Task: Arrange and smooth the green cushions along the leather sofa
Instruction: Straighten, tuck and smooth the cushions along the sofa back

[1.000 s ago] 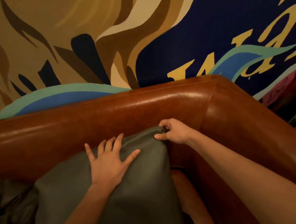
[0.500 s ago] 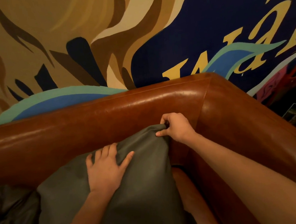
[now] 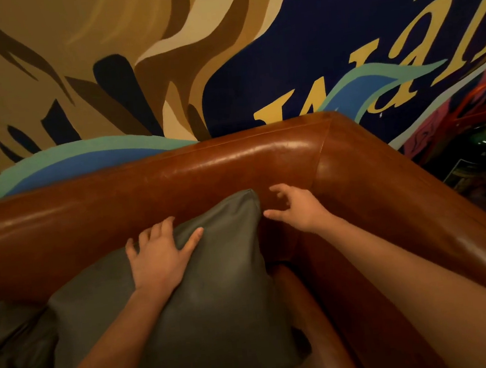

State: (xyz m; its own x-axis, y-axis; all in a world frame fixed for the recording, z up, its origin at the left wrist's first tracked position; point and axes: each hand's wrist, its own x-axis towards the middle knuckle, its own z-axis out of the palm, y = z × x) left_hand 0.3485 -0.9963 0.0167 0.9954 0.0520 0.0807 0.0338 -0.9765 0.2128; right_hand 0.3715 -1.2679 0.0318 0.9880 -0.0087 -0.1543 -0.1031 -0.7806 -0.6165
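**Cushion propped in the sofa corner**

The green cushion (image 3: 211,292) leans upright against the backrest of the brown leather sofa (image 3: 176,185), its top corner reaching partway up the backrest, close to where backrest and armrest meet. The left hand (image 3: 158,255) lies flat on the cushion's upper face, fingers straight and spread, thumb angled toward the top corner; it grips nothing. The right hand (image 3: 296,208) hovers just beside the cushion's right edge, fingers loosely curled and apart, holding nothing, thumb tip nearest the fabric. A second dark cushion (image 3: 11,358) slumps at the left. Behind the sofa stands a painted mural wall (image 3: 281,45).
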